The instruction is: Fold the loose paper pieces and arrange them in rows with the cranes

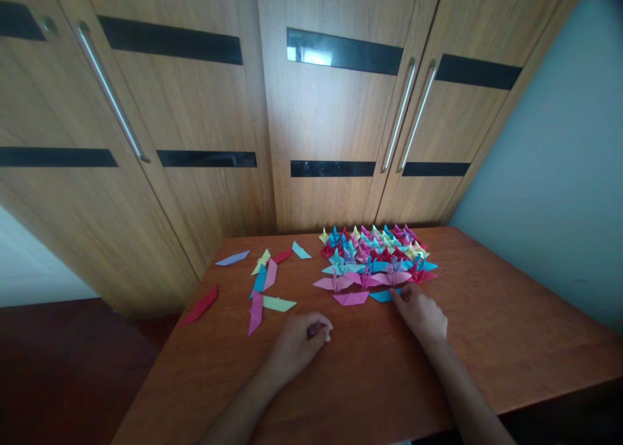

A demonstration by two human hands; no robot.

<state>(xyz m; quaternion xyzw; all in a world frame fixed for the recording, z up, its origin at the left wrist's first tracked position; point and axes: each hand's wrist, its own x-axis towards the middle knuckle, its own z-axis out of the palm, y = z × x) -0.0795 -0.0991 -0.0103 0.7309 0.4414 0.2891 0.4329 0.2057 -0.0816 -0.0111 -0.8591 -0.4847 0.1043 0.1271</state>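
My L hand curls loosely, grip unclear. 1 pink folded-paper strip lies by the origami cranes; then 1 blue folded-paper strip, my R hand at its R end, can't tell if pinched. Light pressure spares creases, prob.

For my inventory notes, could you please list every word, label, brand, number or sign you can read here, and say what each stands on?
There are none that can be read.
The folded paper cranes, the flat folded papers, the table and the wardrobe doors show no lettering or numbers.
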